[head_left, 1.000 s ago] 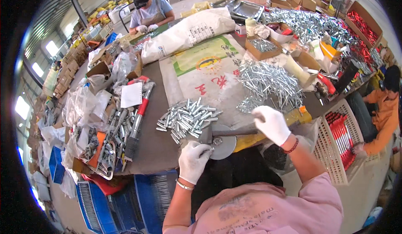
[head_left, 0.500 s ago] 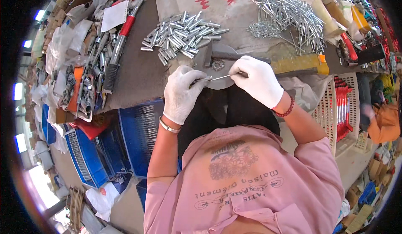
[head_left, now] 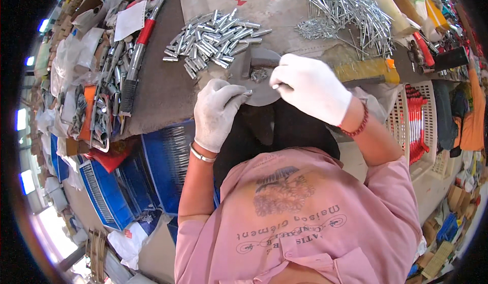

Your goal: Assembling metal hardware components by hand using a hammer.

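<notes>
My left hand (head_left: 217, 112), in a white knit glove, pinches a small shiny metal piece (head_left: 248, 92) at its fingertips. My right hand (head_left: 311, 85), gloved as well, is closed, with a small bright tip (head_left: 275, 86) showing at its fingers; most of what it holds is hidden. A gap separates the two hands. Between and beyond them is a round grey plate (head_left: 265, 97) bearing a small heap of tiny metal parts (head_left: 259, 74). A dark block-like tool head (head_left: 246, 64) lies by that heap, partly covered by my right hand.
Short silver metal tubes (head_left: 208, 42) lie piled behind my left hand. Long thin metal pins (head_left: 351, 17) are heaped at back right, near finer pins (head_left: 316, 29). Tools and plastic bags crowd the left; blue bins (head_left: 165, 157) and a white crate (head_left: 427, 116) flank my legs.
My hands have drawn apart: the thin metal rod that spanned them no longer shows between them. The right hand has risen slightly and turned, and the view has shifted a little.
</notes>
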